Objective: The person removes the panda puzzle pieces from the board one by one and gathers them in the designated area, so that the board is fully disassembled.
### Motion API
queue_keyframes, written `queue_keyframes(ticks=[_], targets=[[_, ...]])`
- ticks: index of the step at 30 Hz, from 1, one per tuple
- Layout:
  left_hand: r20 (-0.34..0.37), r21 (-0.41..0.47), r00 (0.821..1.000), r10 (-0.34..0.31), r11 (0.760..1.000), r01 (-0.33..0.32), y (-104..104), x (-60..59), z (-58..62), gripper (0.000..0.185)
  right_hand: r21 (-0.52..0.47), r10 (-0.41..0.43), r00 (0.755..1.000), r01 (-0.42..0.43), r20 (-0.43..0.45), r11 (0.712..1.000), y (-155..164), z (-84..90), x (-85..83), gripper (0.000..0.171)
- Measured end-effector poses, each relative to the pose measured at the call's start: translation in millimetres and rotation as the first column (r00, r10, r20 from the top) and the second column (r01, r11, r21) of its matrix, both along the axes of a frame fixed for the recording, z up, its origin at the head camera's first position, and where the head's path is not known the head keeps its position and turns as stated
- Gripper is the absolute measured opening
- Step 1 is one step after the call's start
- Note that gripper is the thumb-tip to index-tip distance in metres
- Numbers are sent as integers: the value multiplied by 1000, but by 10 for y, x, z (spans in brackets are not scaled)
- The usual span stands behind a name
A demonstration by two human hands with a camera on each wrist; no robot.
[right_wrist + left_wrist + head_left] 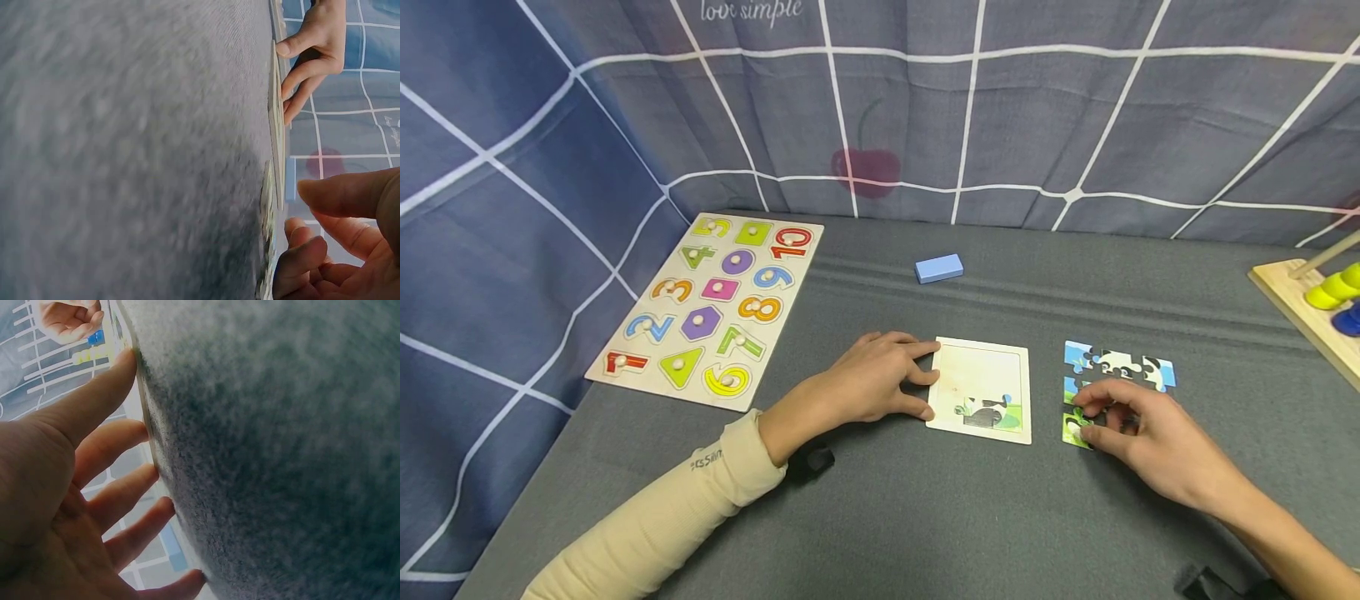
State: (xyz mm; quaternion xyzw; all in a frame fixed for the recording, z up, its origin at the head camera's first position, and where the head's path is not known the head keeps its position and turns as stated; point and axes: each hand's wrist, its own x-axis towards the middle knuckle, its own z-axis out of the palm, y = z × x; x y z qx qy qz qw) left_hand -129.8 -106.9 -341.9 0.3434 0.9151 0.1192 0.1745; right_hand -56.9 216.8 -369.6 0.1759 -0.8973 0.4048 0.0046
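the left hand (872,379) is lying flat on the grey table (887,517) with its fingers straight, the fingertips touching the left edge of the puzzle tray (981,390). the right hand (1138,437) is curling its fingers over the loose puzzle pieces (1116,367) just right of the tray, thumb and forefinger pinching the green piece (1075,429) at the near corner. the tray is holding one fitted patch, a black-and-white animal on grass, low in its frame; the rest is showing bare. the right hand is covering some of the pieces. both wrist views are blurring into grey cloth up close.
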Motion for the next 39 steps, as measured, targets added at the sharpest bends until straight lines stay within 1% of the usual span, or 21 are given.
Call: queue_keyframes(ticks=[5,11,16,20,25,27,31,39], targets=[[-9,3,1000,-6,1000,6,-3,-4,-15,53,-50,40,999,-40,16,998,-101,49,17,27],[-13,-2,1000,-8,1000,8,-1,-5,-17,53,-46,94,995,-94,14,995,-269,64,-5,25],[-8,-4,1000,-5,1000,5,3,-6,-17,53,-22,156,988,-156,11,987,-463,84,-54,29],[-8,-10,1000,-3,1000,3,0,-6,-16,52,37,187,982,-188,34,982,-600,107,-86,31],[-6,-17,1000,-3,1000,3,0,-11,-20,53,124,191,974,-206,119,971,-696,140,-107,34],[-7,-15,1000,-3,1000,3,-3,-9,-19,53,147,193,971,-214,141,966,-712,152,-112,35],[-11,-15,1000,-4,1000,4,-7,-8,-18,53,166,197,970,-220,144,961,-723,161,-118,35],[-8,-19,1000,-4,1000,4,-1,-11,-15,53,171,189,973,-211,136,962,-724,157,-114,31]])
